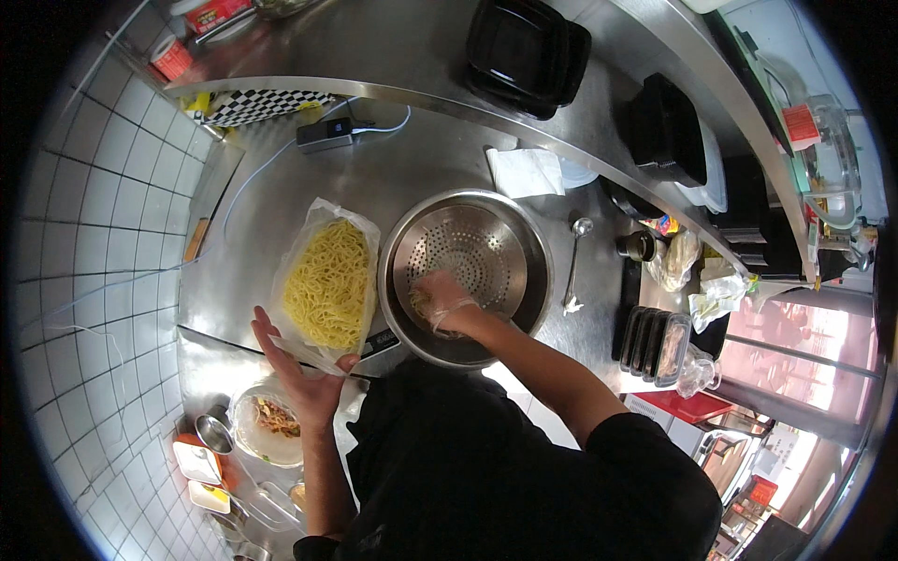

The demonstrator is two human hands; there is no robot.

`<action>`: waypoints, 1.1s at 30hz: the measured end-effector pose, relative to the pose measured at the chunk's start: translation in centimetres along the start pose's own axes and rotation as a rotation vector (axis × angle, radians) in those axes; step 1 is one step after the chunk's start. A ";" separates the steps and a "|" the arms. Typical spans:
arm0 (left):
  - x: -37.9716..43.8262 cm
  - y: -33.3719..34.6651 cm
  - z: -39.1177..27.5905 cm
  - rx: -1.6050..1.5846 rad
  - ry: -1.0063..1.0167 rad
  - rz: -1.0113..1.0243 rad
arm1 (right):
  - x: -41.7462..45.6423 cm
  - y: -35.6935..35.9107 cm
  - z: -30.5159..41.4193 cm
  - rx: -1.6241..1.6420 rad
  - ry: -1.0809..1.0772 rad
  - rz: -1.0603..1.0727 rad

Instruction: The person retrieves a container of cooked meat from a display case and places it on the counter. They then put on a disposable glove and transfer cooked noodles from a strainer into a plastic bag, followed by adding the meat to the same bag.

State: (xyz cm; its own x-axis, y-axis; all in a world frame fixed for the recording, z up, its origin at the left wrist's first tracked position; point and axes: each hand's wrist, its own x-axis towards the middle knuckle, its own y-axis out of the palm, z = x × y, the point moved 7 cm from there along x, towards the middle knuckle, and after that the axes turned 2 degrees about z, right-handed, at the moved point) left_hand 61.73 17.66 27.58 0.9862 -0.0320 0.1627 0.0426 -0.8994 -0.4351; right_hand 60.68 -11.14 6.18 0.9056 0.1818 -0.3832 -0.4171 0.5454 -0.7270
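Observation:
A clear plastic bag (328,280) of yellow noodles lies on the steel counter, partly over a digital scale (382,342). My left hand (309,382) holds the near edge of the bag's opening, its thumb against the plastic and its fingers spread. To the right, a perforated steel colander (491,245) sits inside a larger steel bowl (541,280). My right hand (443,301), in a thin clear plastic glove, reaches into the colander and has its fingers closed around a small clump of noodles (419,301).
A ladle (577,259) and a white cloth (526,172) lie right of and beyond the bowl. Black containers (519,49) stand on the raised steel shelf (393,91). Stacked lidded boxes (656,345) are at right; a plastic-covered bowl of food (270,424) is at near left.

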 end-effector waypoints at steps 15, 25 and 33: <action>-0.2 -0.2 0.3 -0.047 -0.039 -0.007 | -2.8 -0.8 2.2 0.069 -0.115 -0.032; -0.1 -0.2 -0.1 -0.037 -0.032 0.004 | -4.0 -2.4 5.1 -0.083 -0.107 0.101; -0.4 -0.5 0.1 -0.022 -0.023 0.006 | -5.2 0.5 4.4 0.021 -0.151 -0.003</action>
State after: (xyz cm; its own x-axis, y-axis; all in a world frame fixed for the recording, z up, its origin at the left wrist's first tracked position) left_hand 61.35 18.14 27.62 0.9899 -0.0277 0.1392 0.0332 -0.9084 -0.4168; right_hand 56.12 -8.22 10.26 0.9087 0.3005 -0.2898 -0.4142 0.5625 -0.7155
